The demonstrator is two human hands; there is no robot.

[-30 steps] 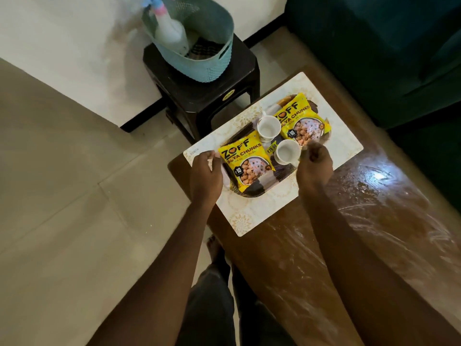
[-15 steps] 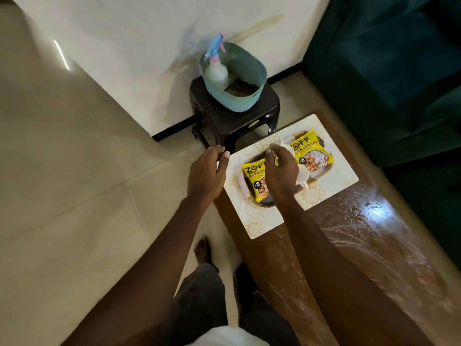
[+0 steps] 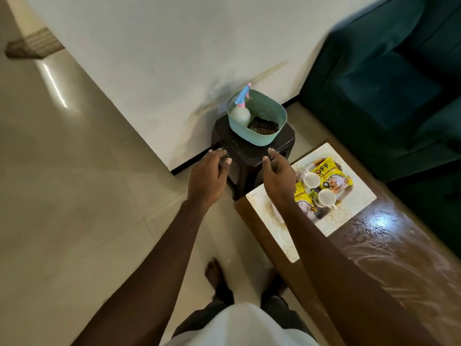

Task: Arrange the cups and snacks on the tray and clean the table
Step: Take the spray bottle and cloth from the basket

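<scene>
Glossy brown wood streaked with pale smears forms the tabletop (image 3: 389, 245) right of the dark stool (image 3: 252, 156). Two white cups (image 3: 311, 180) and yellow snack packets (image 3: 334, 179) are gathered on a pale mat (image 3: 349, 213) at the end nearest the stool. The left hand (image 3: 208, 174) and right hand (image 3: 277, 178) are held over the stool's near edge, fingers loosened, nothing grasped.

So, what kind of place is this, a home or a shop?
Most likely a living room in a home. A dark green sofa stands beside a wooden table with cups and snack packets on it, and a small stool holds a basket with a spray bottle.
</scene>
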